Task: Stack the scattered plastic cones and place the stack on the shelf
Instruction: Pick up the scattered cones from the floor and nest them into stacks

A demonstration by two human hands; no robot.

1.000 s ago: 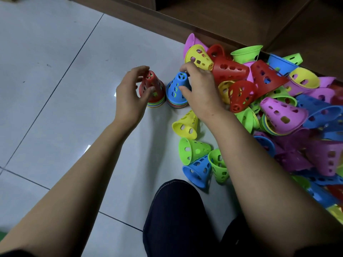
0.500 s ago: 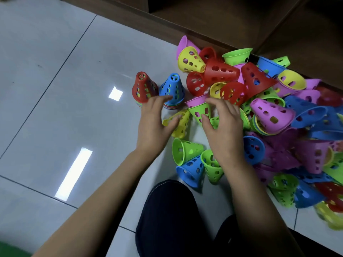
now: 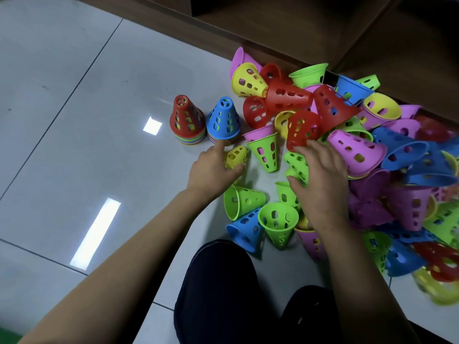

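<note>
Two upright stacks of cones stand side by side on the floor, one topped by a red cone [image 3: 186, 119], the other by a blue cone [image 3: 223, 119]. A big heap of loose coloured cones [image 3: 360, 150] spreads to their right. My left hand [image 3: 213, 167] grips a yellow cone [image 3: 236, 156] lying just below the blue stack, thumb under it and index finger stretched out. My right hand [image 3: 320, 180] lies on the heap with its fingers curled round a green cone [image 3: 296, 165], its fingertips touching a red cone [image 3: 301, 129].
A brown wooden shelf unit [image 3: 285, 23] runs along the back, its base against the heap. Glossy grey floor tiles [image 3: 87, 108] stretch to the left. My knee in dark trousers [image 3: 221, 281] is at the bottom centre, close to green and blue cones [image 3: 244, 229].
Both hands left the two stacks and came down toward me into the loose cones. The left closed on the yellow cone, the right on a green one in the heap.
</note>
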